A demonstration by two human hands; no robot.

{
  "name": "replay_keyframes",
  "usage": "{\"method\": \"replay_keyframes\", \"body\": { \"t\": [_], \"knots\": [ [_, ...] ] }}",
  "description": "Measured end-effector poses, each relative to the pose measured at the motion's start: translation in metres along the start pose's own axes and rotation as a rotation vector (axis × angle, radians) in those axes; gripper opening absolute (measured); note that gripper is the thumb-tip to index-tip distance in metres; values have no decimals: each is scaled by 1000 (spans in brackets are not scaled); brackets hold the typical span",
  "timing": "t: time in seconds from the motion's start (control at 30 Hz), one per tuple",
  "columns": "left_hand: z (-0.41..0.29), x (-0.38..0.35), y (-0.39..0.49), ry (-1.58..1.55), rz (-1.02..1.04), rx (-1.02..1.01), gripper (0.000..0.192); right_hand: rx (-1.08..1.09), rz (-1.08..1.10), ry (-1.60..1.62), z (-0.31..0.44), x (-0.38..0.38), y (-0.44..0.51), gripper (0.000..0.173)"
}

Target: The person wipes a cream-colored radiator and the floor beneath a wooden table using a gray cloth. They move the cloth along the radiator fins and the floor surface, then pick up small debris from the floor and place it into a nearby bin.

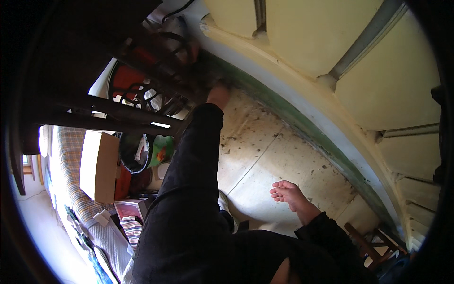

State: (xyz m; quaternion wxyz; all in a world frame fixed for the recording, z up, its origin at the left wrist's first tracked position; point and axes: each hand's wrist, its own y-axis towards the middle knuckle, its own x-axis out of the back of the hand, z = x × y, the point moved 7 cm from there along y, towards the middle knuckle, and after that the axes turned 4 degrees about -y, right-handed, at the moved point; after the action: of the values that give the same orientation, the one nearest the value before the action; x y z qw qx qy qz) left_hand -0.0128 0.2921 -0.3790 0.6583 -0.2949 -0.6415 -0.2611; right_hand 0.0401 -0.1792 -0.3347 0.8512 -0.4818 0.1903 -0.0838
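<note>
My left hand (219,95) reaches far forward, down by the foot of the wall, at the end of a black sleeve. Its fingers run into dark shadow beside a dark frame with curved metalwork (136,93), so what they touch or hold is hidden. My right hand (288,194) hovers over the pale floor (248,167) with fingers apart and slightly curled, holding nothing. Dark crumbs and dust are scattered over the floor tiles, thickest along the green band (305,129) at the wall's base. A light shoe (223,204) shows partly beneath me.
Cream panels (383,88) with a ledge rise along the right. Dark furniture (67,71) overhangs the upper left. Beyond my left arm are a cardboard box (106,165), a black-lined bin (129,151) and a bed with a checked cover (69,149). A wooden stool (361,245) stands lower right.
</note>
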Motion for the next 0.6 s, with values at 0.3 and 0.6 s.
{"method": "replay_keyframes", "body": {
  "t": [0.3,0.6],
  "knots": [
    [13,13,-99,424,5,-413,27,50,46,-71,9,-4,2,22],
    [-5,48,-187,572,402,-346,23,76,83,-122,17,-10,0,21]
  ]
}}
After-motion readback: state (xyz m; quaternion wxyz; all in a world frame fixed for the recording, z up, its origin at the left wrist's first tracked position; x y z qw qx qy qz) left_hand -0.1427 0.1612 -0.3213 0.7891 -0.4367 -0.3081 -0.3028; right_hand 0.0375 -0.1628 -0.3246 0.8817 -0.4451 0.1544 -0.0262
